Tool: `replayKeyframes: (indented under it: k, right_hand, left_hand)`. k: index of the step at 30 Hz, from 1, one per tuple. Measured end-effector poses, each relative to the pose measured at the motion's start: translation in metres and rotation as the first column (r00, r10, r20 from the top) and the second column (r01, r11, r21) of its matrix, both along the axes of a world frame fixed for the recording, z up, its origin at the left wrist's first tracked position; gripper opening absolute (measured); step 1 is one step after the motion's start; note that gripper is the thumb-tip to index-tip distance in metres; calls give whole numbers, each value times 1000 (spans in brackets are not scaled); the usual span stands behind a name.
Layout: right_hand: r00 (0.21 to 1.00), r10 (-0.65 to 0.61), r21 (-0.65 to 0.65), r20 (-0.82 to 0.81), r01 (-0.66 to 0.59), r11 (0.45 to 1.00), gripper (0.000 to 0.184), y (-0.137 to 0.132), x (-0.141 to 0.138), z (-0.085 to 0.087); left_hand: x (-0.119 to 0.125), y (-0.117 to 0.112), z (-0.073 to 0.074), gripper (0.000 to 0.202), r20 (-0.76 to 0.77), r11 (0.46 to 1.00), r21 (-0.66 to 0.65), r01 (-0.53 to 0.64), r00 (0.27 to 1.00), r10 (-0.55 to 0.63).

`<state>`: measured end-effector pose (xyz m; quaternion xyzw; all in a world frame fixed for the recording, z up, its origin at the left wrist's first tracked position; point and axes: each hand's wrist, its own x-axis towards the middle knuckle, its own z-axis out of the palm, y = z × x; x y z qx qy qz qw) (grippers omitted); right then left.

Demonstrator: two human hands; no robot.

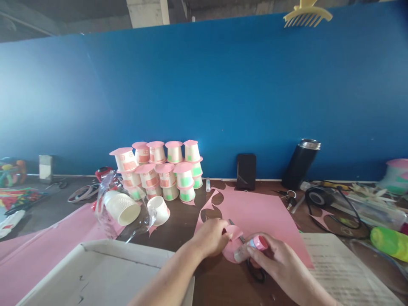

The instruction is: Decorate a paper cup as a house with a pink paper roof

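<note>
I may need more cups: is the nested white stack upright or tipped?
Tipped: the nested white cups lie on their side, with the round end facing right and toward the camera.

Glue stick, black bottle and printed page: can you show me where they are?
Glue stick [259, 242], head view: its pink end.
Black bottle [301, 165], head view: middle of its body.
Printed page [344, 267], head view: middle of its visible part.

A craft workspace is indicated by a brown tabletop [210, 284] on which cut pink paper [258, 208] and decorated paper cups [184, 180] are gathered, backed by a blue partition [223, 85] above which grey, unfinished-looking building structure [145, 13] can be seen.
</note>
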<state>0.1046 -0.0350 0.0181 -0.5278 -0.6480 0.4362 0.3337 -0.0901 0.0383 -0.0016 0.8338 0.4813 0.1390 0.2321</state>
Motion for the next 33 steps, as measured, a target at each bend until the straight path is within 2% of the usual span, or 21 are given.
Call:
replayKeyframes:
  k: [3,7,9,11,17,23,27,31,33]
  right_hand:
    - [1000,-11,-29,-3,11,1000,35,1,2,0]
    - [984,-172,-6,-42,172,985,39,0,0,2]
    - [980,-191,28,-50,193,981,36,-2,-3,3]
    - [986,-159,50,-50,161,986,33,-4,-6,3]
    - [1000,-3,8,17,3,1000,30,0,-2,-2]
    - [996,0,17,94,-2,1000,21,0,3,1]
    - [998,13,9,60,-13,1000,31,1,10,-4]
    - [996,-86,-15,20,86,996,36,4,16,-10]
    - [996,-89,-1,20,89,996,36,3,14,-8]
  left_hand:
    - [0,0,0,14,-3,1000,-6,-3,1000,3]
    - [1,2,-2,14,-7,1000,-21,2,1000,-2]
    - [1,2,-2,14,-12,1000,-26,7,1000,-7]
    - [0,2,-1,14,-18,1000,-26,8,1000,-9]
    - [0,0,3,13,-38,1000,-16,1,999,-1]
    - [1,-2,4,13,-45,1000,-16,7,999,-8]
    - [2,0,4,15,-49,1000,-19,7,999,-8]
    - [3,1,3,16,-54,1000,-15,1,999,-2]
    - [3,0,3,16,-56,1000,-16,0,998,-1]
